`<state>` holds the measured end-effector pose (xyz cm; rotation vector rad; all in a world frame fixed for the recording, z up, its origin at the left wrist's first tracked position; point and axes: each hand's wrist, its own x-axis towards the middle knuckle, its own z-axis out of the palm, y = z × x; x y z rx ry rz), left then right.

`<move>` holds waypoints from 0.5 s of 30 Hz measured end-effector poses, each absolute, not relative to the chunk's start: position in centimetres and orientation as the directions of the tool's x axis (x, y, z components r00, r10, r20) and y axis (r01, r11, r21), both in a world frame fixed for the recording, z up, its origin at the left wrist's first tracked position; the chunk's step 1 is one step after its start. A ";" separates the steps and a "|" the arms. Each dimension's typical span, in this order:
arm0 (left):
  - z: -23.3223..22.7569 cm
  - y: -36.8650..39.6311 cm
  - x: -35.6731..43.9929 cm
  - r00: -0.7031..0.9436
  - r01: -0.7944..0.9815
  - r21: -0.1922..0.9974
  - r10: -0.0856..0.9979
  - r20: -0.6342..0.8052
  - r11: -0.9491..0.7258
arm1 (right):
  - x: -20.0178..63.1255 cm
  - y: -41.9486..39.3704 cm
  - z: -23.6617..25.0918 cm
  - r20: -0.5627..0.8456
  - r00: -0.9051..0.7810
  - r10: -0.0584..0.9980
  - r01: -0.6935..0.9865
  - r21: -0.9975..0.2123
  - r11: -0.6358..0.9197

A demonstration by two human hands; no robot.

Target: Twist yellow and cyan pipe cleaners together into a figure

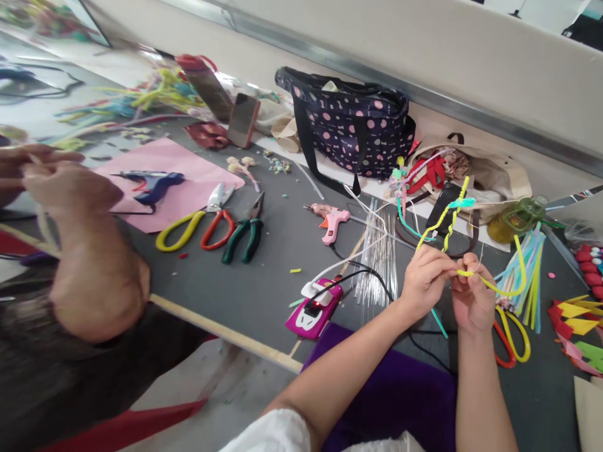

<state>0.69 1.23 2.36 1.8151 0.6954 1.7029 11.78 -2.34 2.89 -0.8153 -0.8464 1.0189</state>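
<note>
My left hand (425,276) and my right hand (472,295) are close together above the dark table (264,282), both pinching a yellow pipe cleaner (511,290). The cleaner loops out to the right of my right hand. From my left hand a twisted yellow and teal stem (451,213) rises up and to the right. A teal end sticks out below my hands. Purple cloth (391,389) lies under my forearms.
A co-worker's arm and hands (89,251) fill the left side. On the table lie scissors and pliers (221,229), a blue glue gun (151,182) on pink paper, a pink glue gun (332,223), clear sticks (377,263), a pink power strip (313,311), a dotted bag (353,125) and pipe cleaners (522,276).
</note>
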 end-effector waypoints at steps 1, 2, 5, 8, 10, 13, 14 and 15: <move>2.3 1.2 0.7 0.060 -0.011 0.701 0.700 0.712 -0.713 | 11.8 -2.4 2.9 0.207 0.287 0.935 -0.368 -0.877 0.307; 2.3 1.2 0.8 0.058 -0.023 0.705 0.703 0.709 -0.709 | 11.8 -2.4 2.9 0.208 0.290 0.934 -0.358 -0.882 0.307; 2.3 1.0 0.9 0.060 -0.056 0.724 0.722 0.690 -0.688 | 11.7 -2.6 2.9 0.208 0.309 0.928 -0.322 -0.895 0.308; 2.3 0.8 1.1 0.068 -0.082 0.753 0.750 0.657 -0.653 | 11.7 -2.7 3.1 0.220 0.316 0.923 -0.301 -0.899 0.317; 2.3 0.6 1.2 0.078 -0.097 0.775 0.771 0.632 -0.625 | 11.7 -2.8 3.2 0.232 0.314 0.921 -0.294 -0.898 0.327; 2.2 0.6 1.3 0.093 -0.125 0.796 0.792 0.604 -0.592 | 11.6 -2.8 3.3 0.254 0.311 0.916 -0.294 -0.891 0.347; 2.2 0.5 1.3 0.095 -0.139 0.801 0.797 0.596 -0.583 | 11.6 -2.8 3.4 0.262 0.309 0.914 -0.295 -0.887 0.354; 2.2 0.5 1.3 0.096 -0.156 0.805 0.802 0.589 -0.573 | 11.6 -2.8 3.4 0.270 0.307 0.913 -0.294 -0.885 0.361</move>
